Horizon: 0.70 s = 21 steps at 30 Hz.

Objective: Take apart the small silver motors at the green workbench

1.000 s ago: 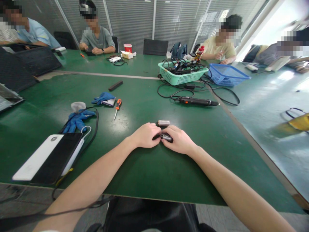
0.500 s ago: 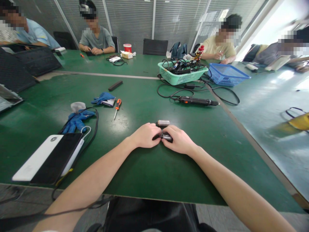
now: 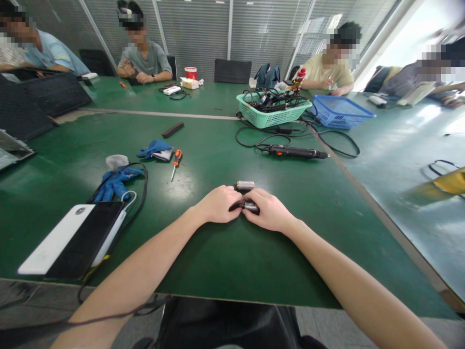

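Note:
Both my hands rest together on the green table [image 3: 225, 252], fingers curled. My left hand [image 3: 218, 204] and my right hand [image 3: 269, 211] pinch a small dark metal cylinder [image 3: 250, 206] between them; most of it is hidden by my fingers. A second small silvery cylinder [image 3: 245, 185] lies on the table just beyond my fingertips, untouched.
To the left lie a white and black device [image 3: 69, 238] with a cable, blue gloves [image 3: 116, 180], and an orange-handled screwdriver [image 3: 176, 163]. Farther off are an electric screwdriver [image 3: 296, 152], a green basket [image 3: 273, 109] of cables and a blue basket [image 3: 341, 112]. Several people sit around the far sides.

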Available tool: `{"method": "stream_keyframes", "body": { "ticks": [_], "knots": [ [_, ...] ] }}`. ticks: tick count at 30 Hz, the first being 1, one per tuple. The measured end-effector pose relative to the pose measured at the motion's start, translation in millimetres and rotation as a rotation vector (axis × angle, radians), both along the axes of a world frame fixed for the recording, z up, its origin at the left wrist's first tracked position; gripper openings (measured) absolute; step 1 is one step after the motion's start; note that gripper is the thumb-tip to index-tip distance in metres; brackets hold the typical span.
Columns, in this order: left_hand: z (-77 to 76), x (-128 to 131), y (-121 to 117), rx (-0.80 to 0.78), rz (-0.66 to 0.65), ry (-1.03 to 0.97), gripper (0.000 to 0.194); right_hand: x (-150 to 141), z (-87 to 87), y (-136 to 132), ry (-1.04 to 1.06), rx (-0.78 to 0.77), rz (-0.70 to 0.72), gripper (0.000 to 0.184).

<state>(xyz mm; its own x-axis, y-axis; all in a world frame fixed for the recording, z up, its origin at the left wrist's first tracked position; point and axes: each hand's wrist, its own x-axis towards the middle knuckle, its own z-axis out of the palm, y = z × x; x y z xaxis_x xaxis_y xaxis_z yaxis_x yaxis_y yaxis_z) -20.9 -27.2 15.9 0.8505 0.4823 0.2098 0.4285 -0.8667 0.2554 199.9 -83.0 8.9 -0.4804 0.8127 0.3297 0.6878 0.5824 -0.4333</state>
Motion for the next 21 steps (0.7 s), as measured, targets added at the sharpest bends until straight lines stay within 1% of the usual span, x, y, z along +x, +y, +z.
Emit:
{"method": "stream_keyframes", "body": {
  "ticks": [21],
  "knots": [
    [0.0, 2.3, 0.0, -0.007, 0.0, 0.014, 0.014, 0.9, -1.0, 0.5, -0.002, -0.002, 0.003, 0.018]
  ]
}}
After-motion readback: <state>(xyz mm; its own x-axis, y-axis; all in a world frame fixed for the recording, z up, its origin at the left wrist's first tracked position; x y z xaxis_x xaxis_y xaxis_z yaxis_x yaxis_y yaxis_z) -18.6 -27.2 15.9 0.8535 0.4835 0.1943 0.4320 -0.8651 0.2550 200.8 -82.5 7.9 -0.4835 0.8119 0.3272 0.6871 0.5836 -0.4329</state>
